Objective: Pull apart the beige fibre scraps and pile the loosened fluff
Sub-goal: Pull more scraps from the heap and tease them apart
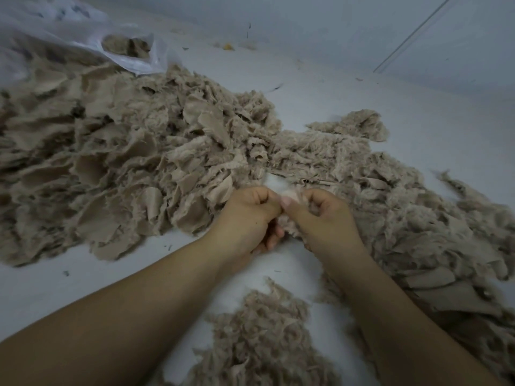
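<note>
Presently, at far left, a large heap of beige fibre scraps (106, 162) covers the pale table (348, 87), its pieces flat, torn and frayed at the edges. Behind it, in the upper left corner, a translucent white plastic bag (83, 32) lies on its side with more beige material visible at its mouth. Toward the centre, the left hand (248, 218) is closed, thumb and curled fingers pinching a small beige scrap (289, 196); the right hand (326, 215) meets it thumb to thumb, fingers likewise curled and pinching the same scrap from the other side. Both hands are just in front of the heap's near edge, and both bare forearms run down to the bottom edge of the view. Between the forearms, nearer the person, a separate pile of loosened fluff (264, 338) rests on the table, finer and woollier than the scraps at left. To the right, a further spread of beige fibre (418, 218) runs from the centre toward the lower right corner, mixing fluffy tufts with flat pieces. At upper right, a thin dark straight line (412, 34) crosses the pale surface diagonally.
</note>
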